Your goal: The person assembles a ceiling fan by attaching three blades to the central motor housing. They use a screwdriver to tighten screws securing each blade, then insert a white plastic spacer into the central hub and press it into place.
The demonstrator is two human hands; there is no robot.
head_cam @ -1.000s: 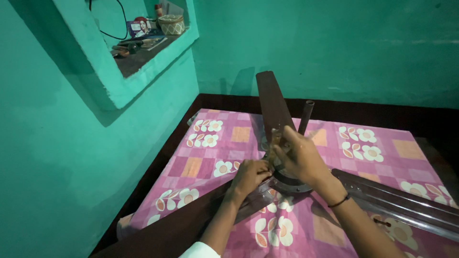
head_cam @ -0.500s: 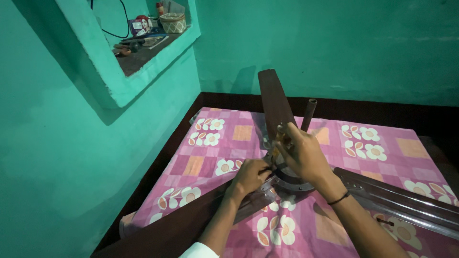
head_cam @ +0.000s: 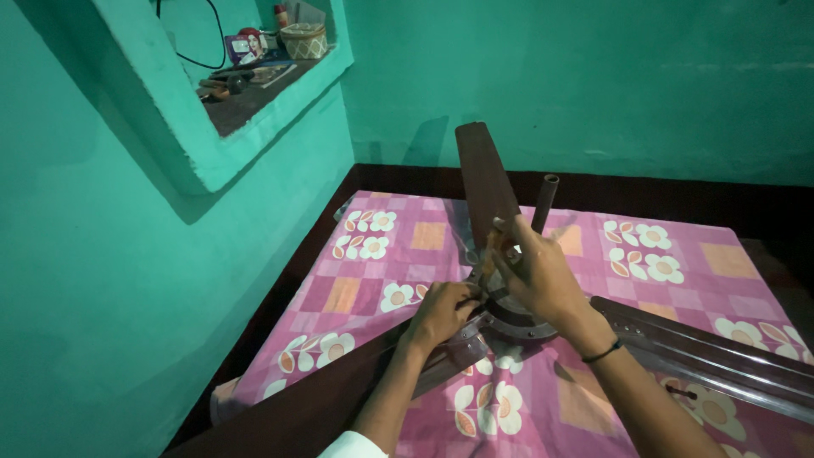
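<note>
Hands hold their places on the ceiling fan's hub [head_cam: 517, 318], almost as half a second ago.

Left hand [head_cam: 443, 312] stays clenched on the blade bracket at the hub's 9 o'clock; right hand [head_cam: 534, 273] has crept slightly toward 12 o'clock, fingers pinched on something small I cannot make out at the blade [head_cam: 483, 182] root, so the work looks unfinished. The fan lies on a bed with a pink flowered sheet [head_cam: 381, 246]. Green walls; a cluttered niche [head_cam: 254, 76] at 10 o'clock.
</note>
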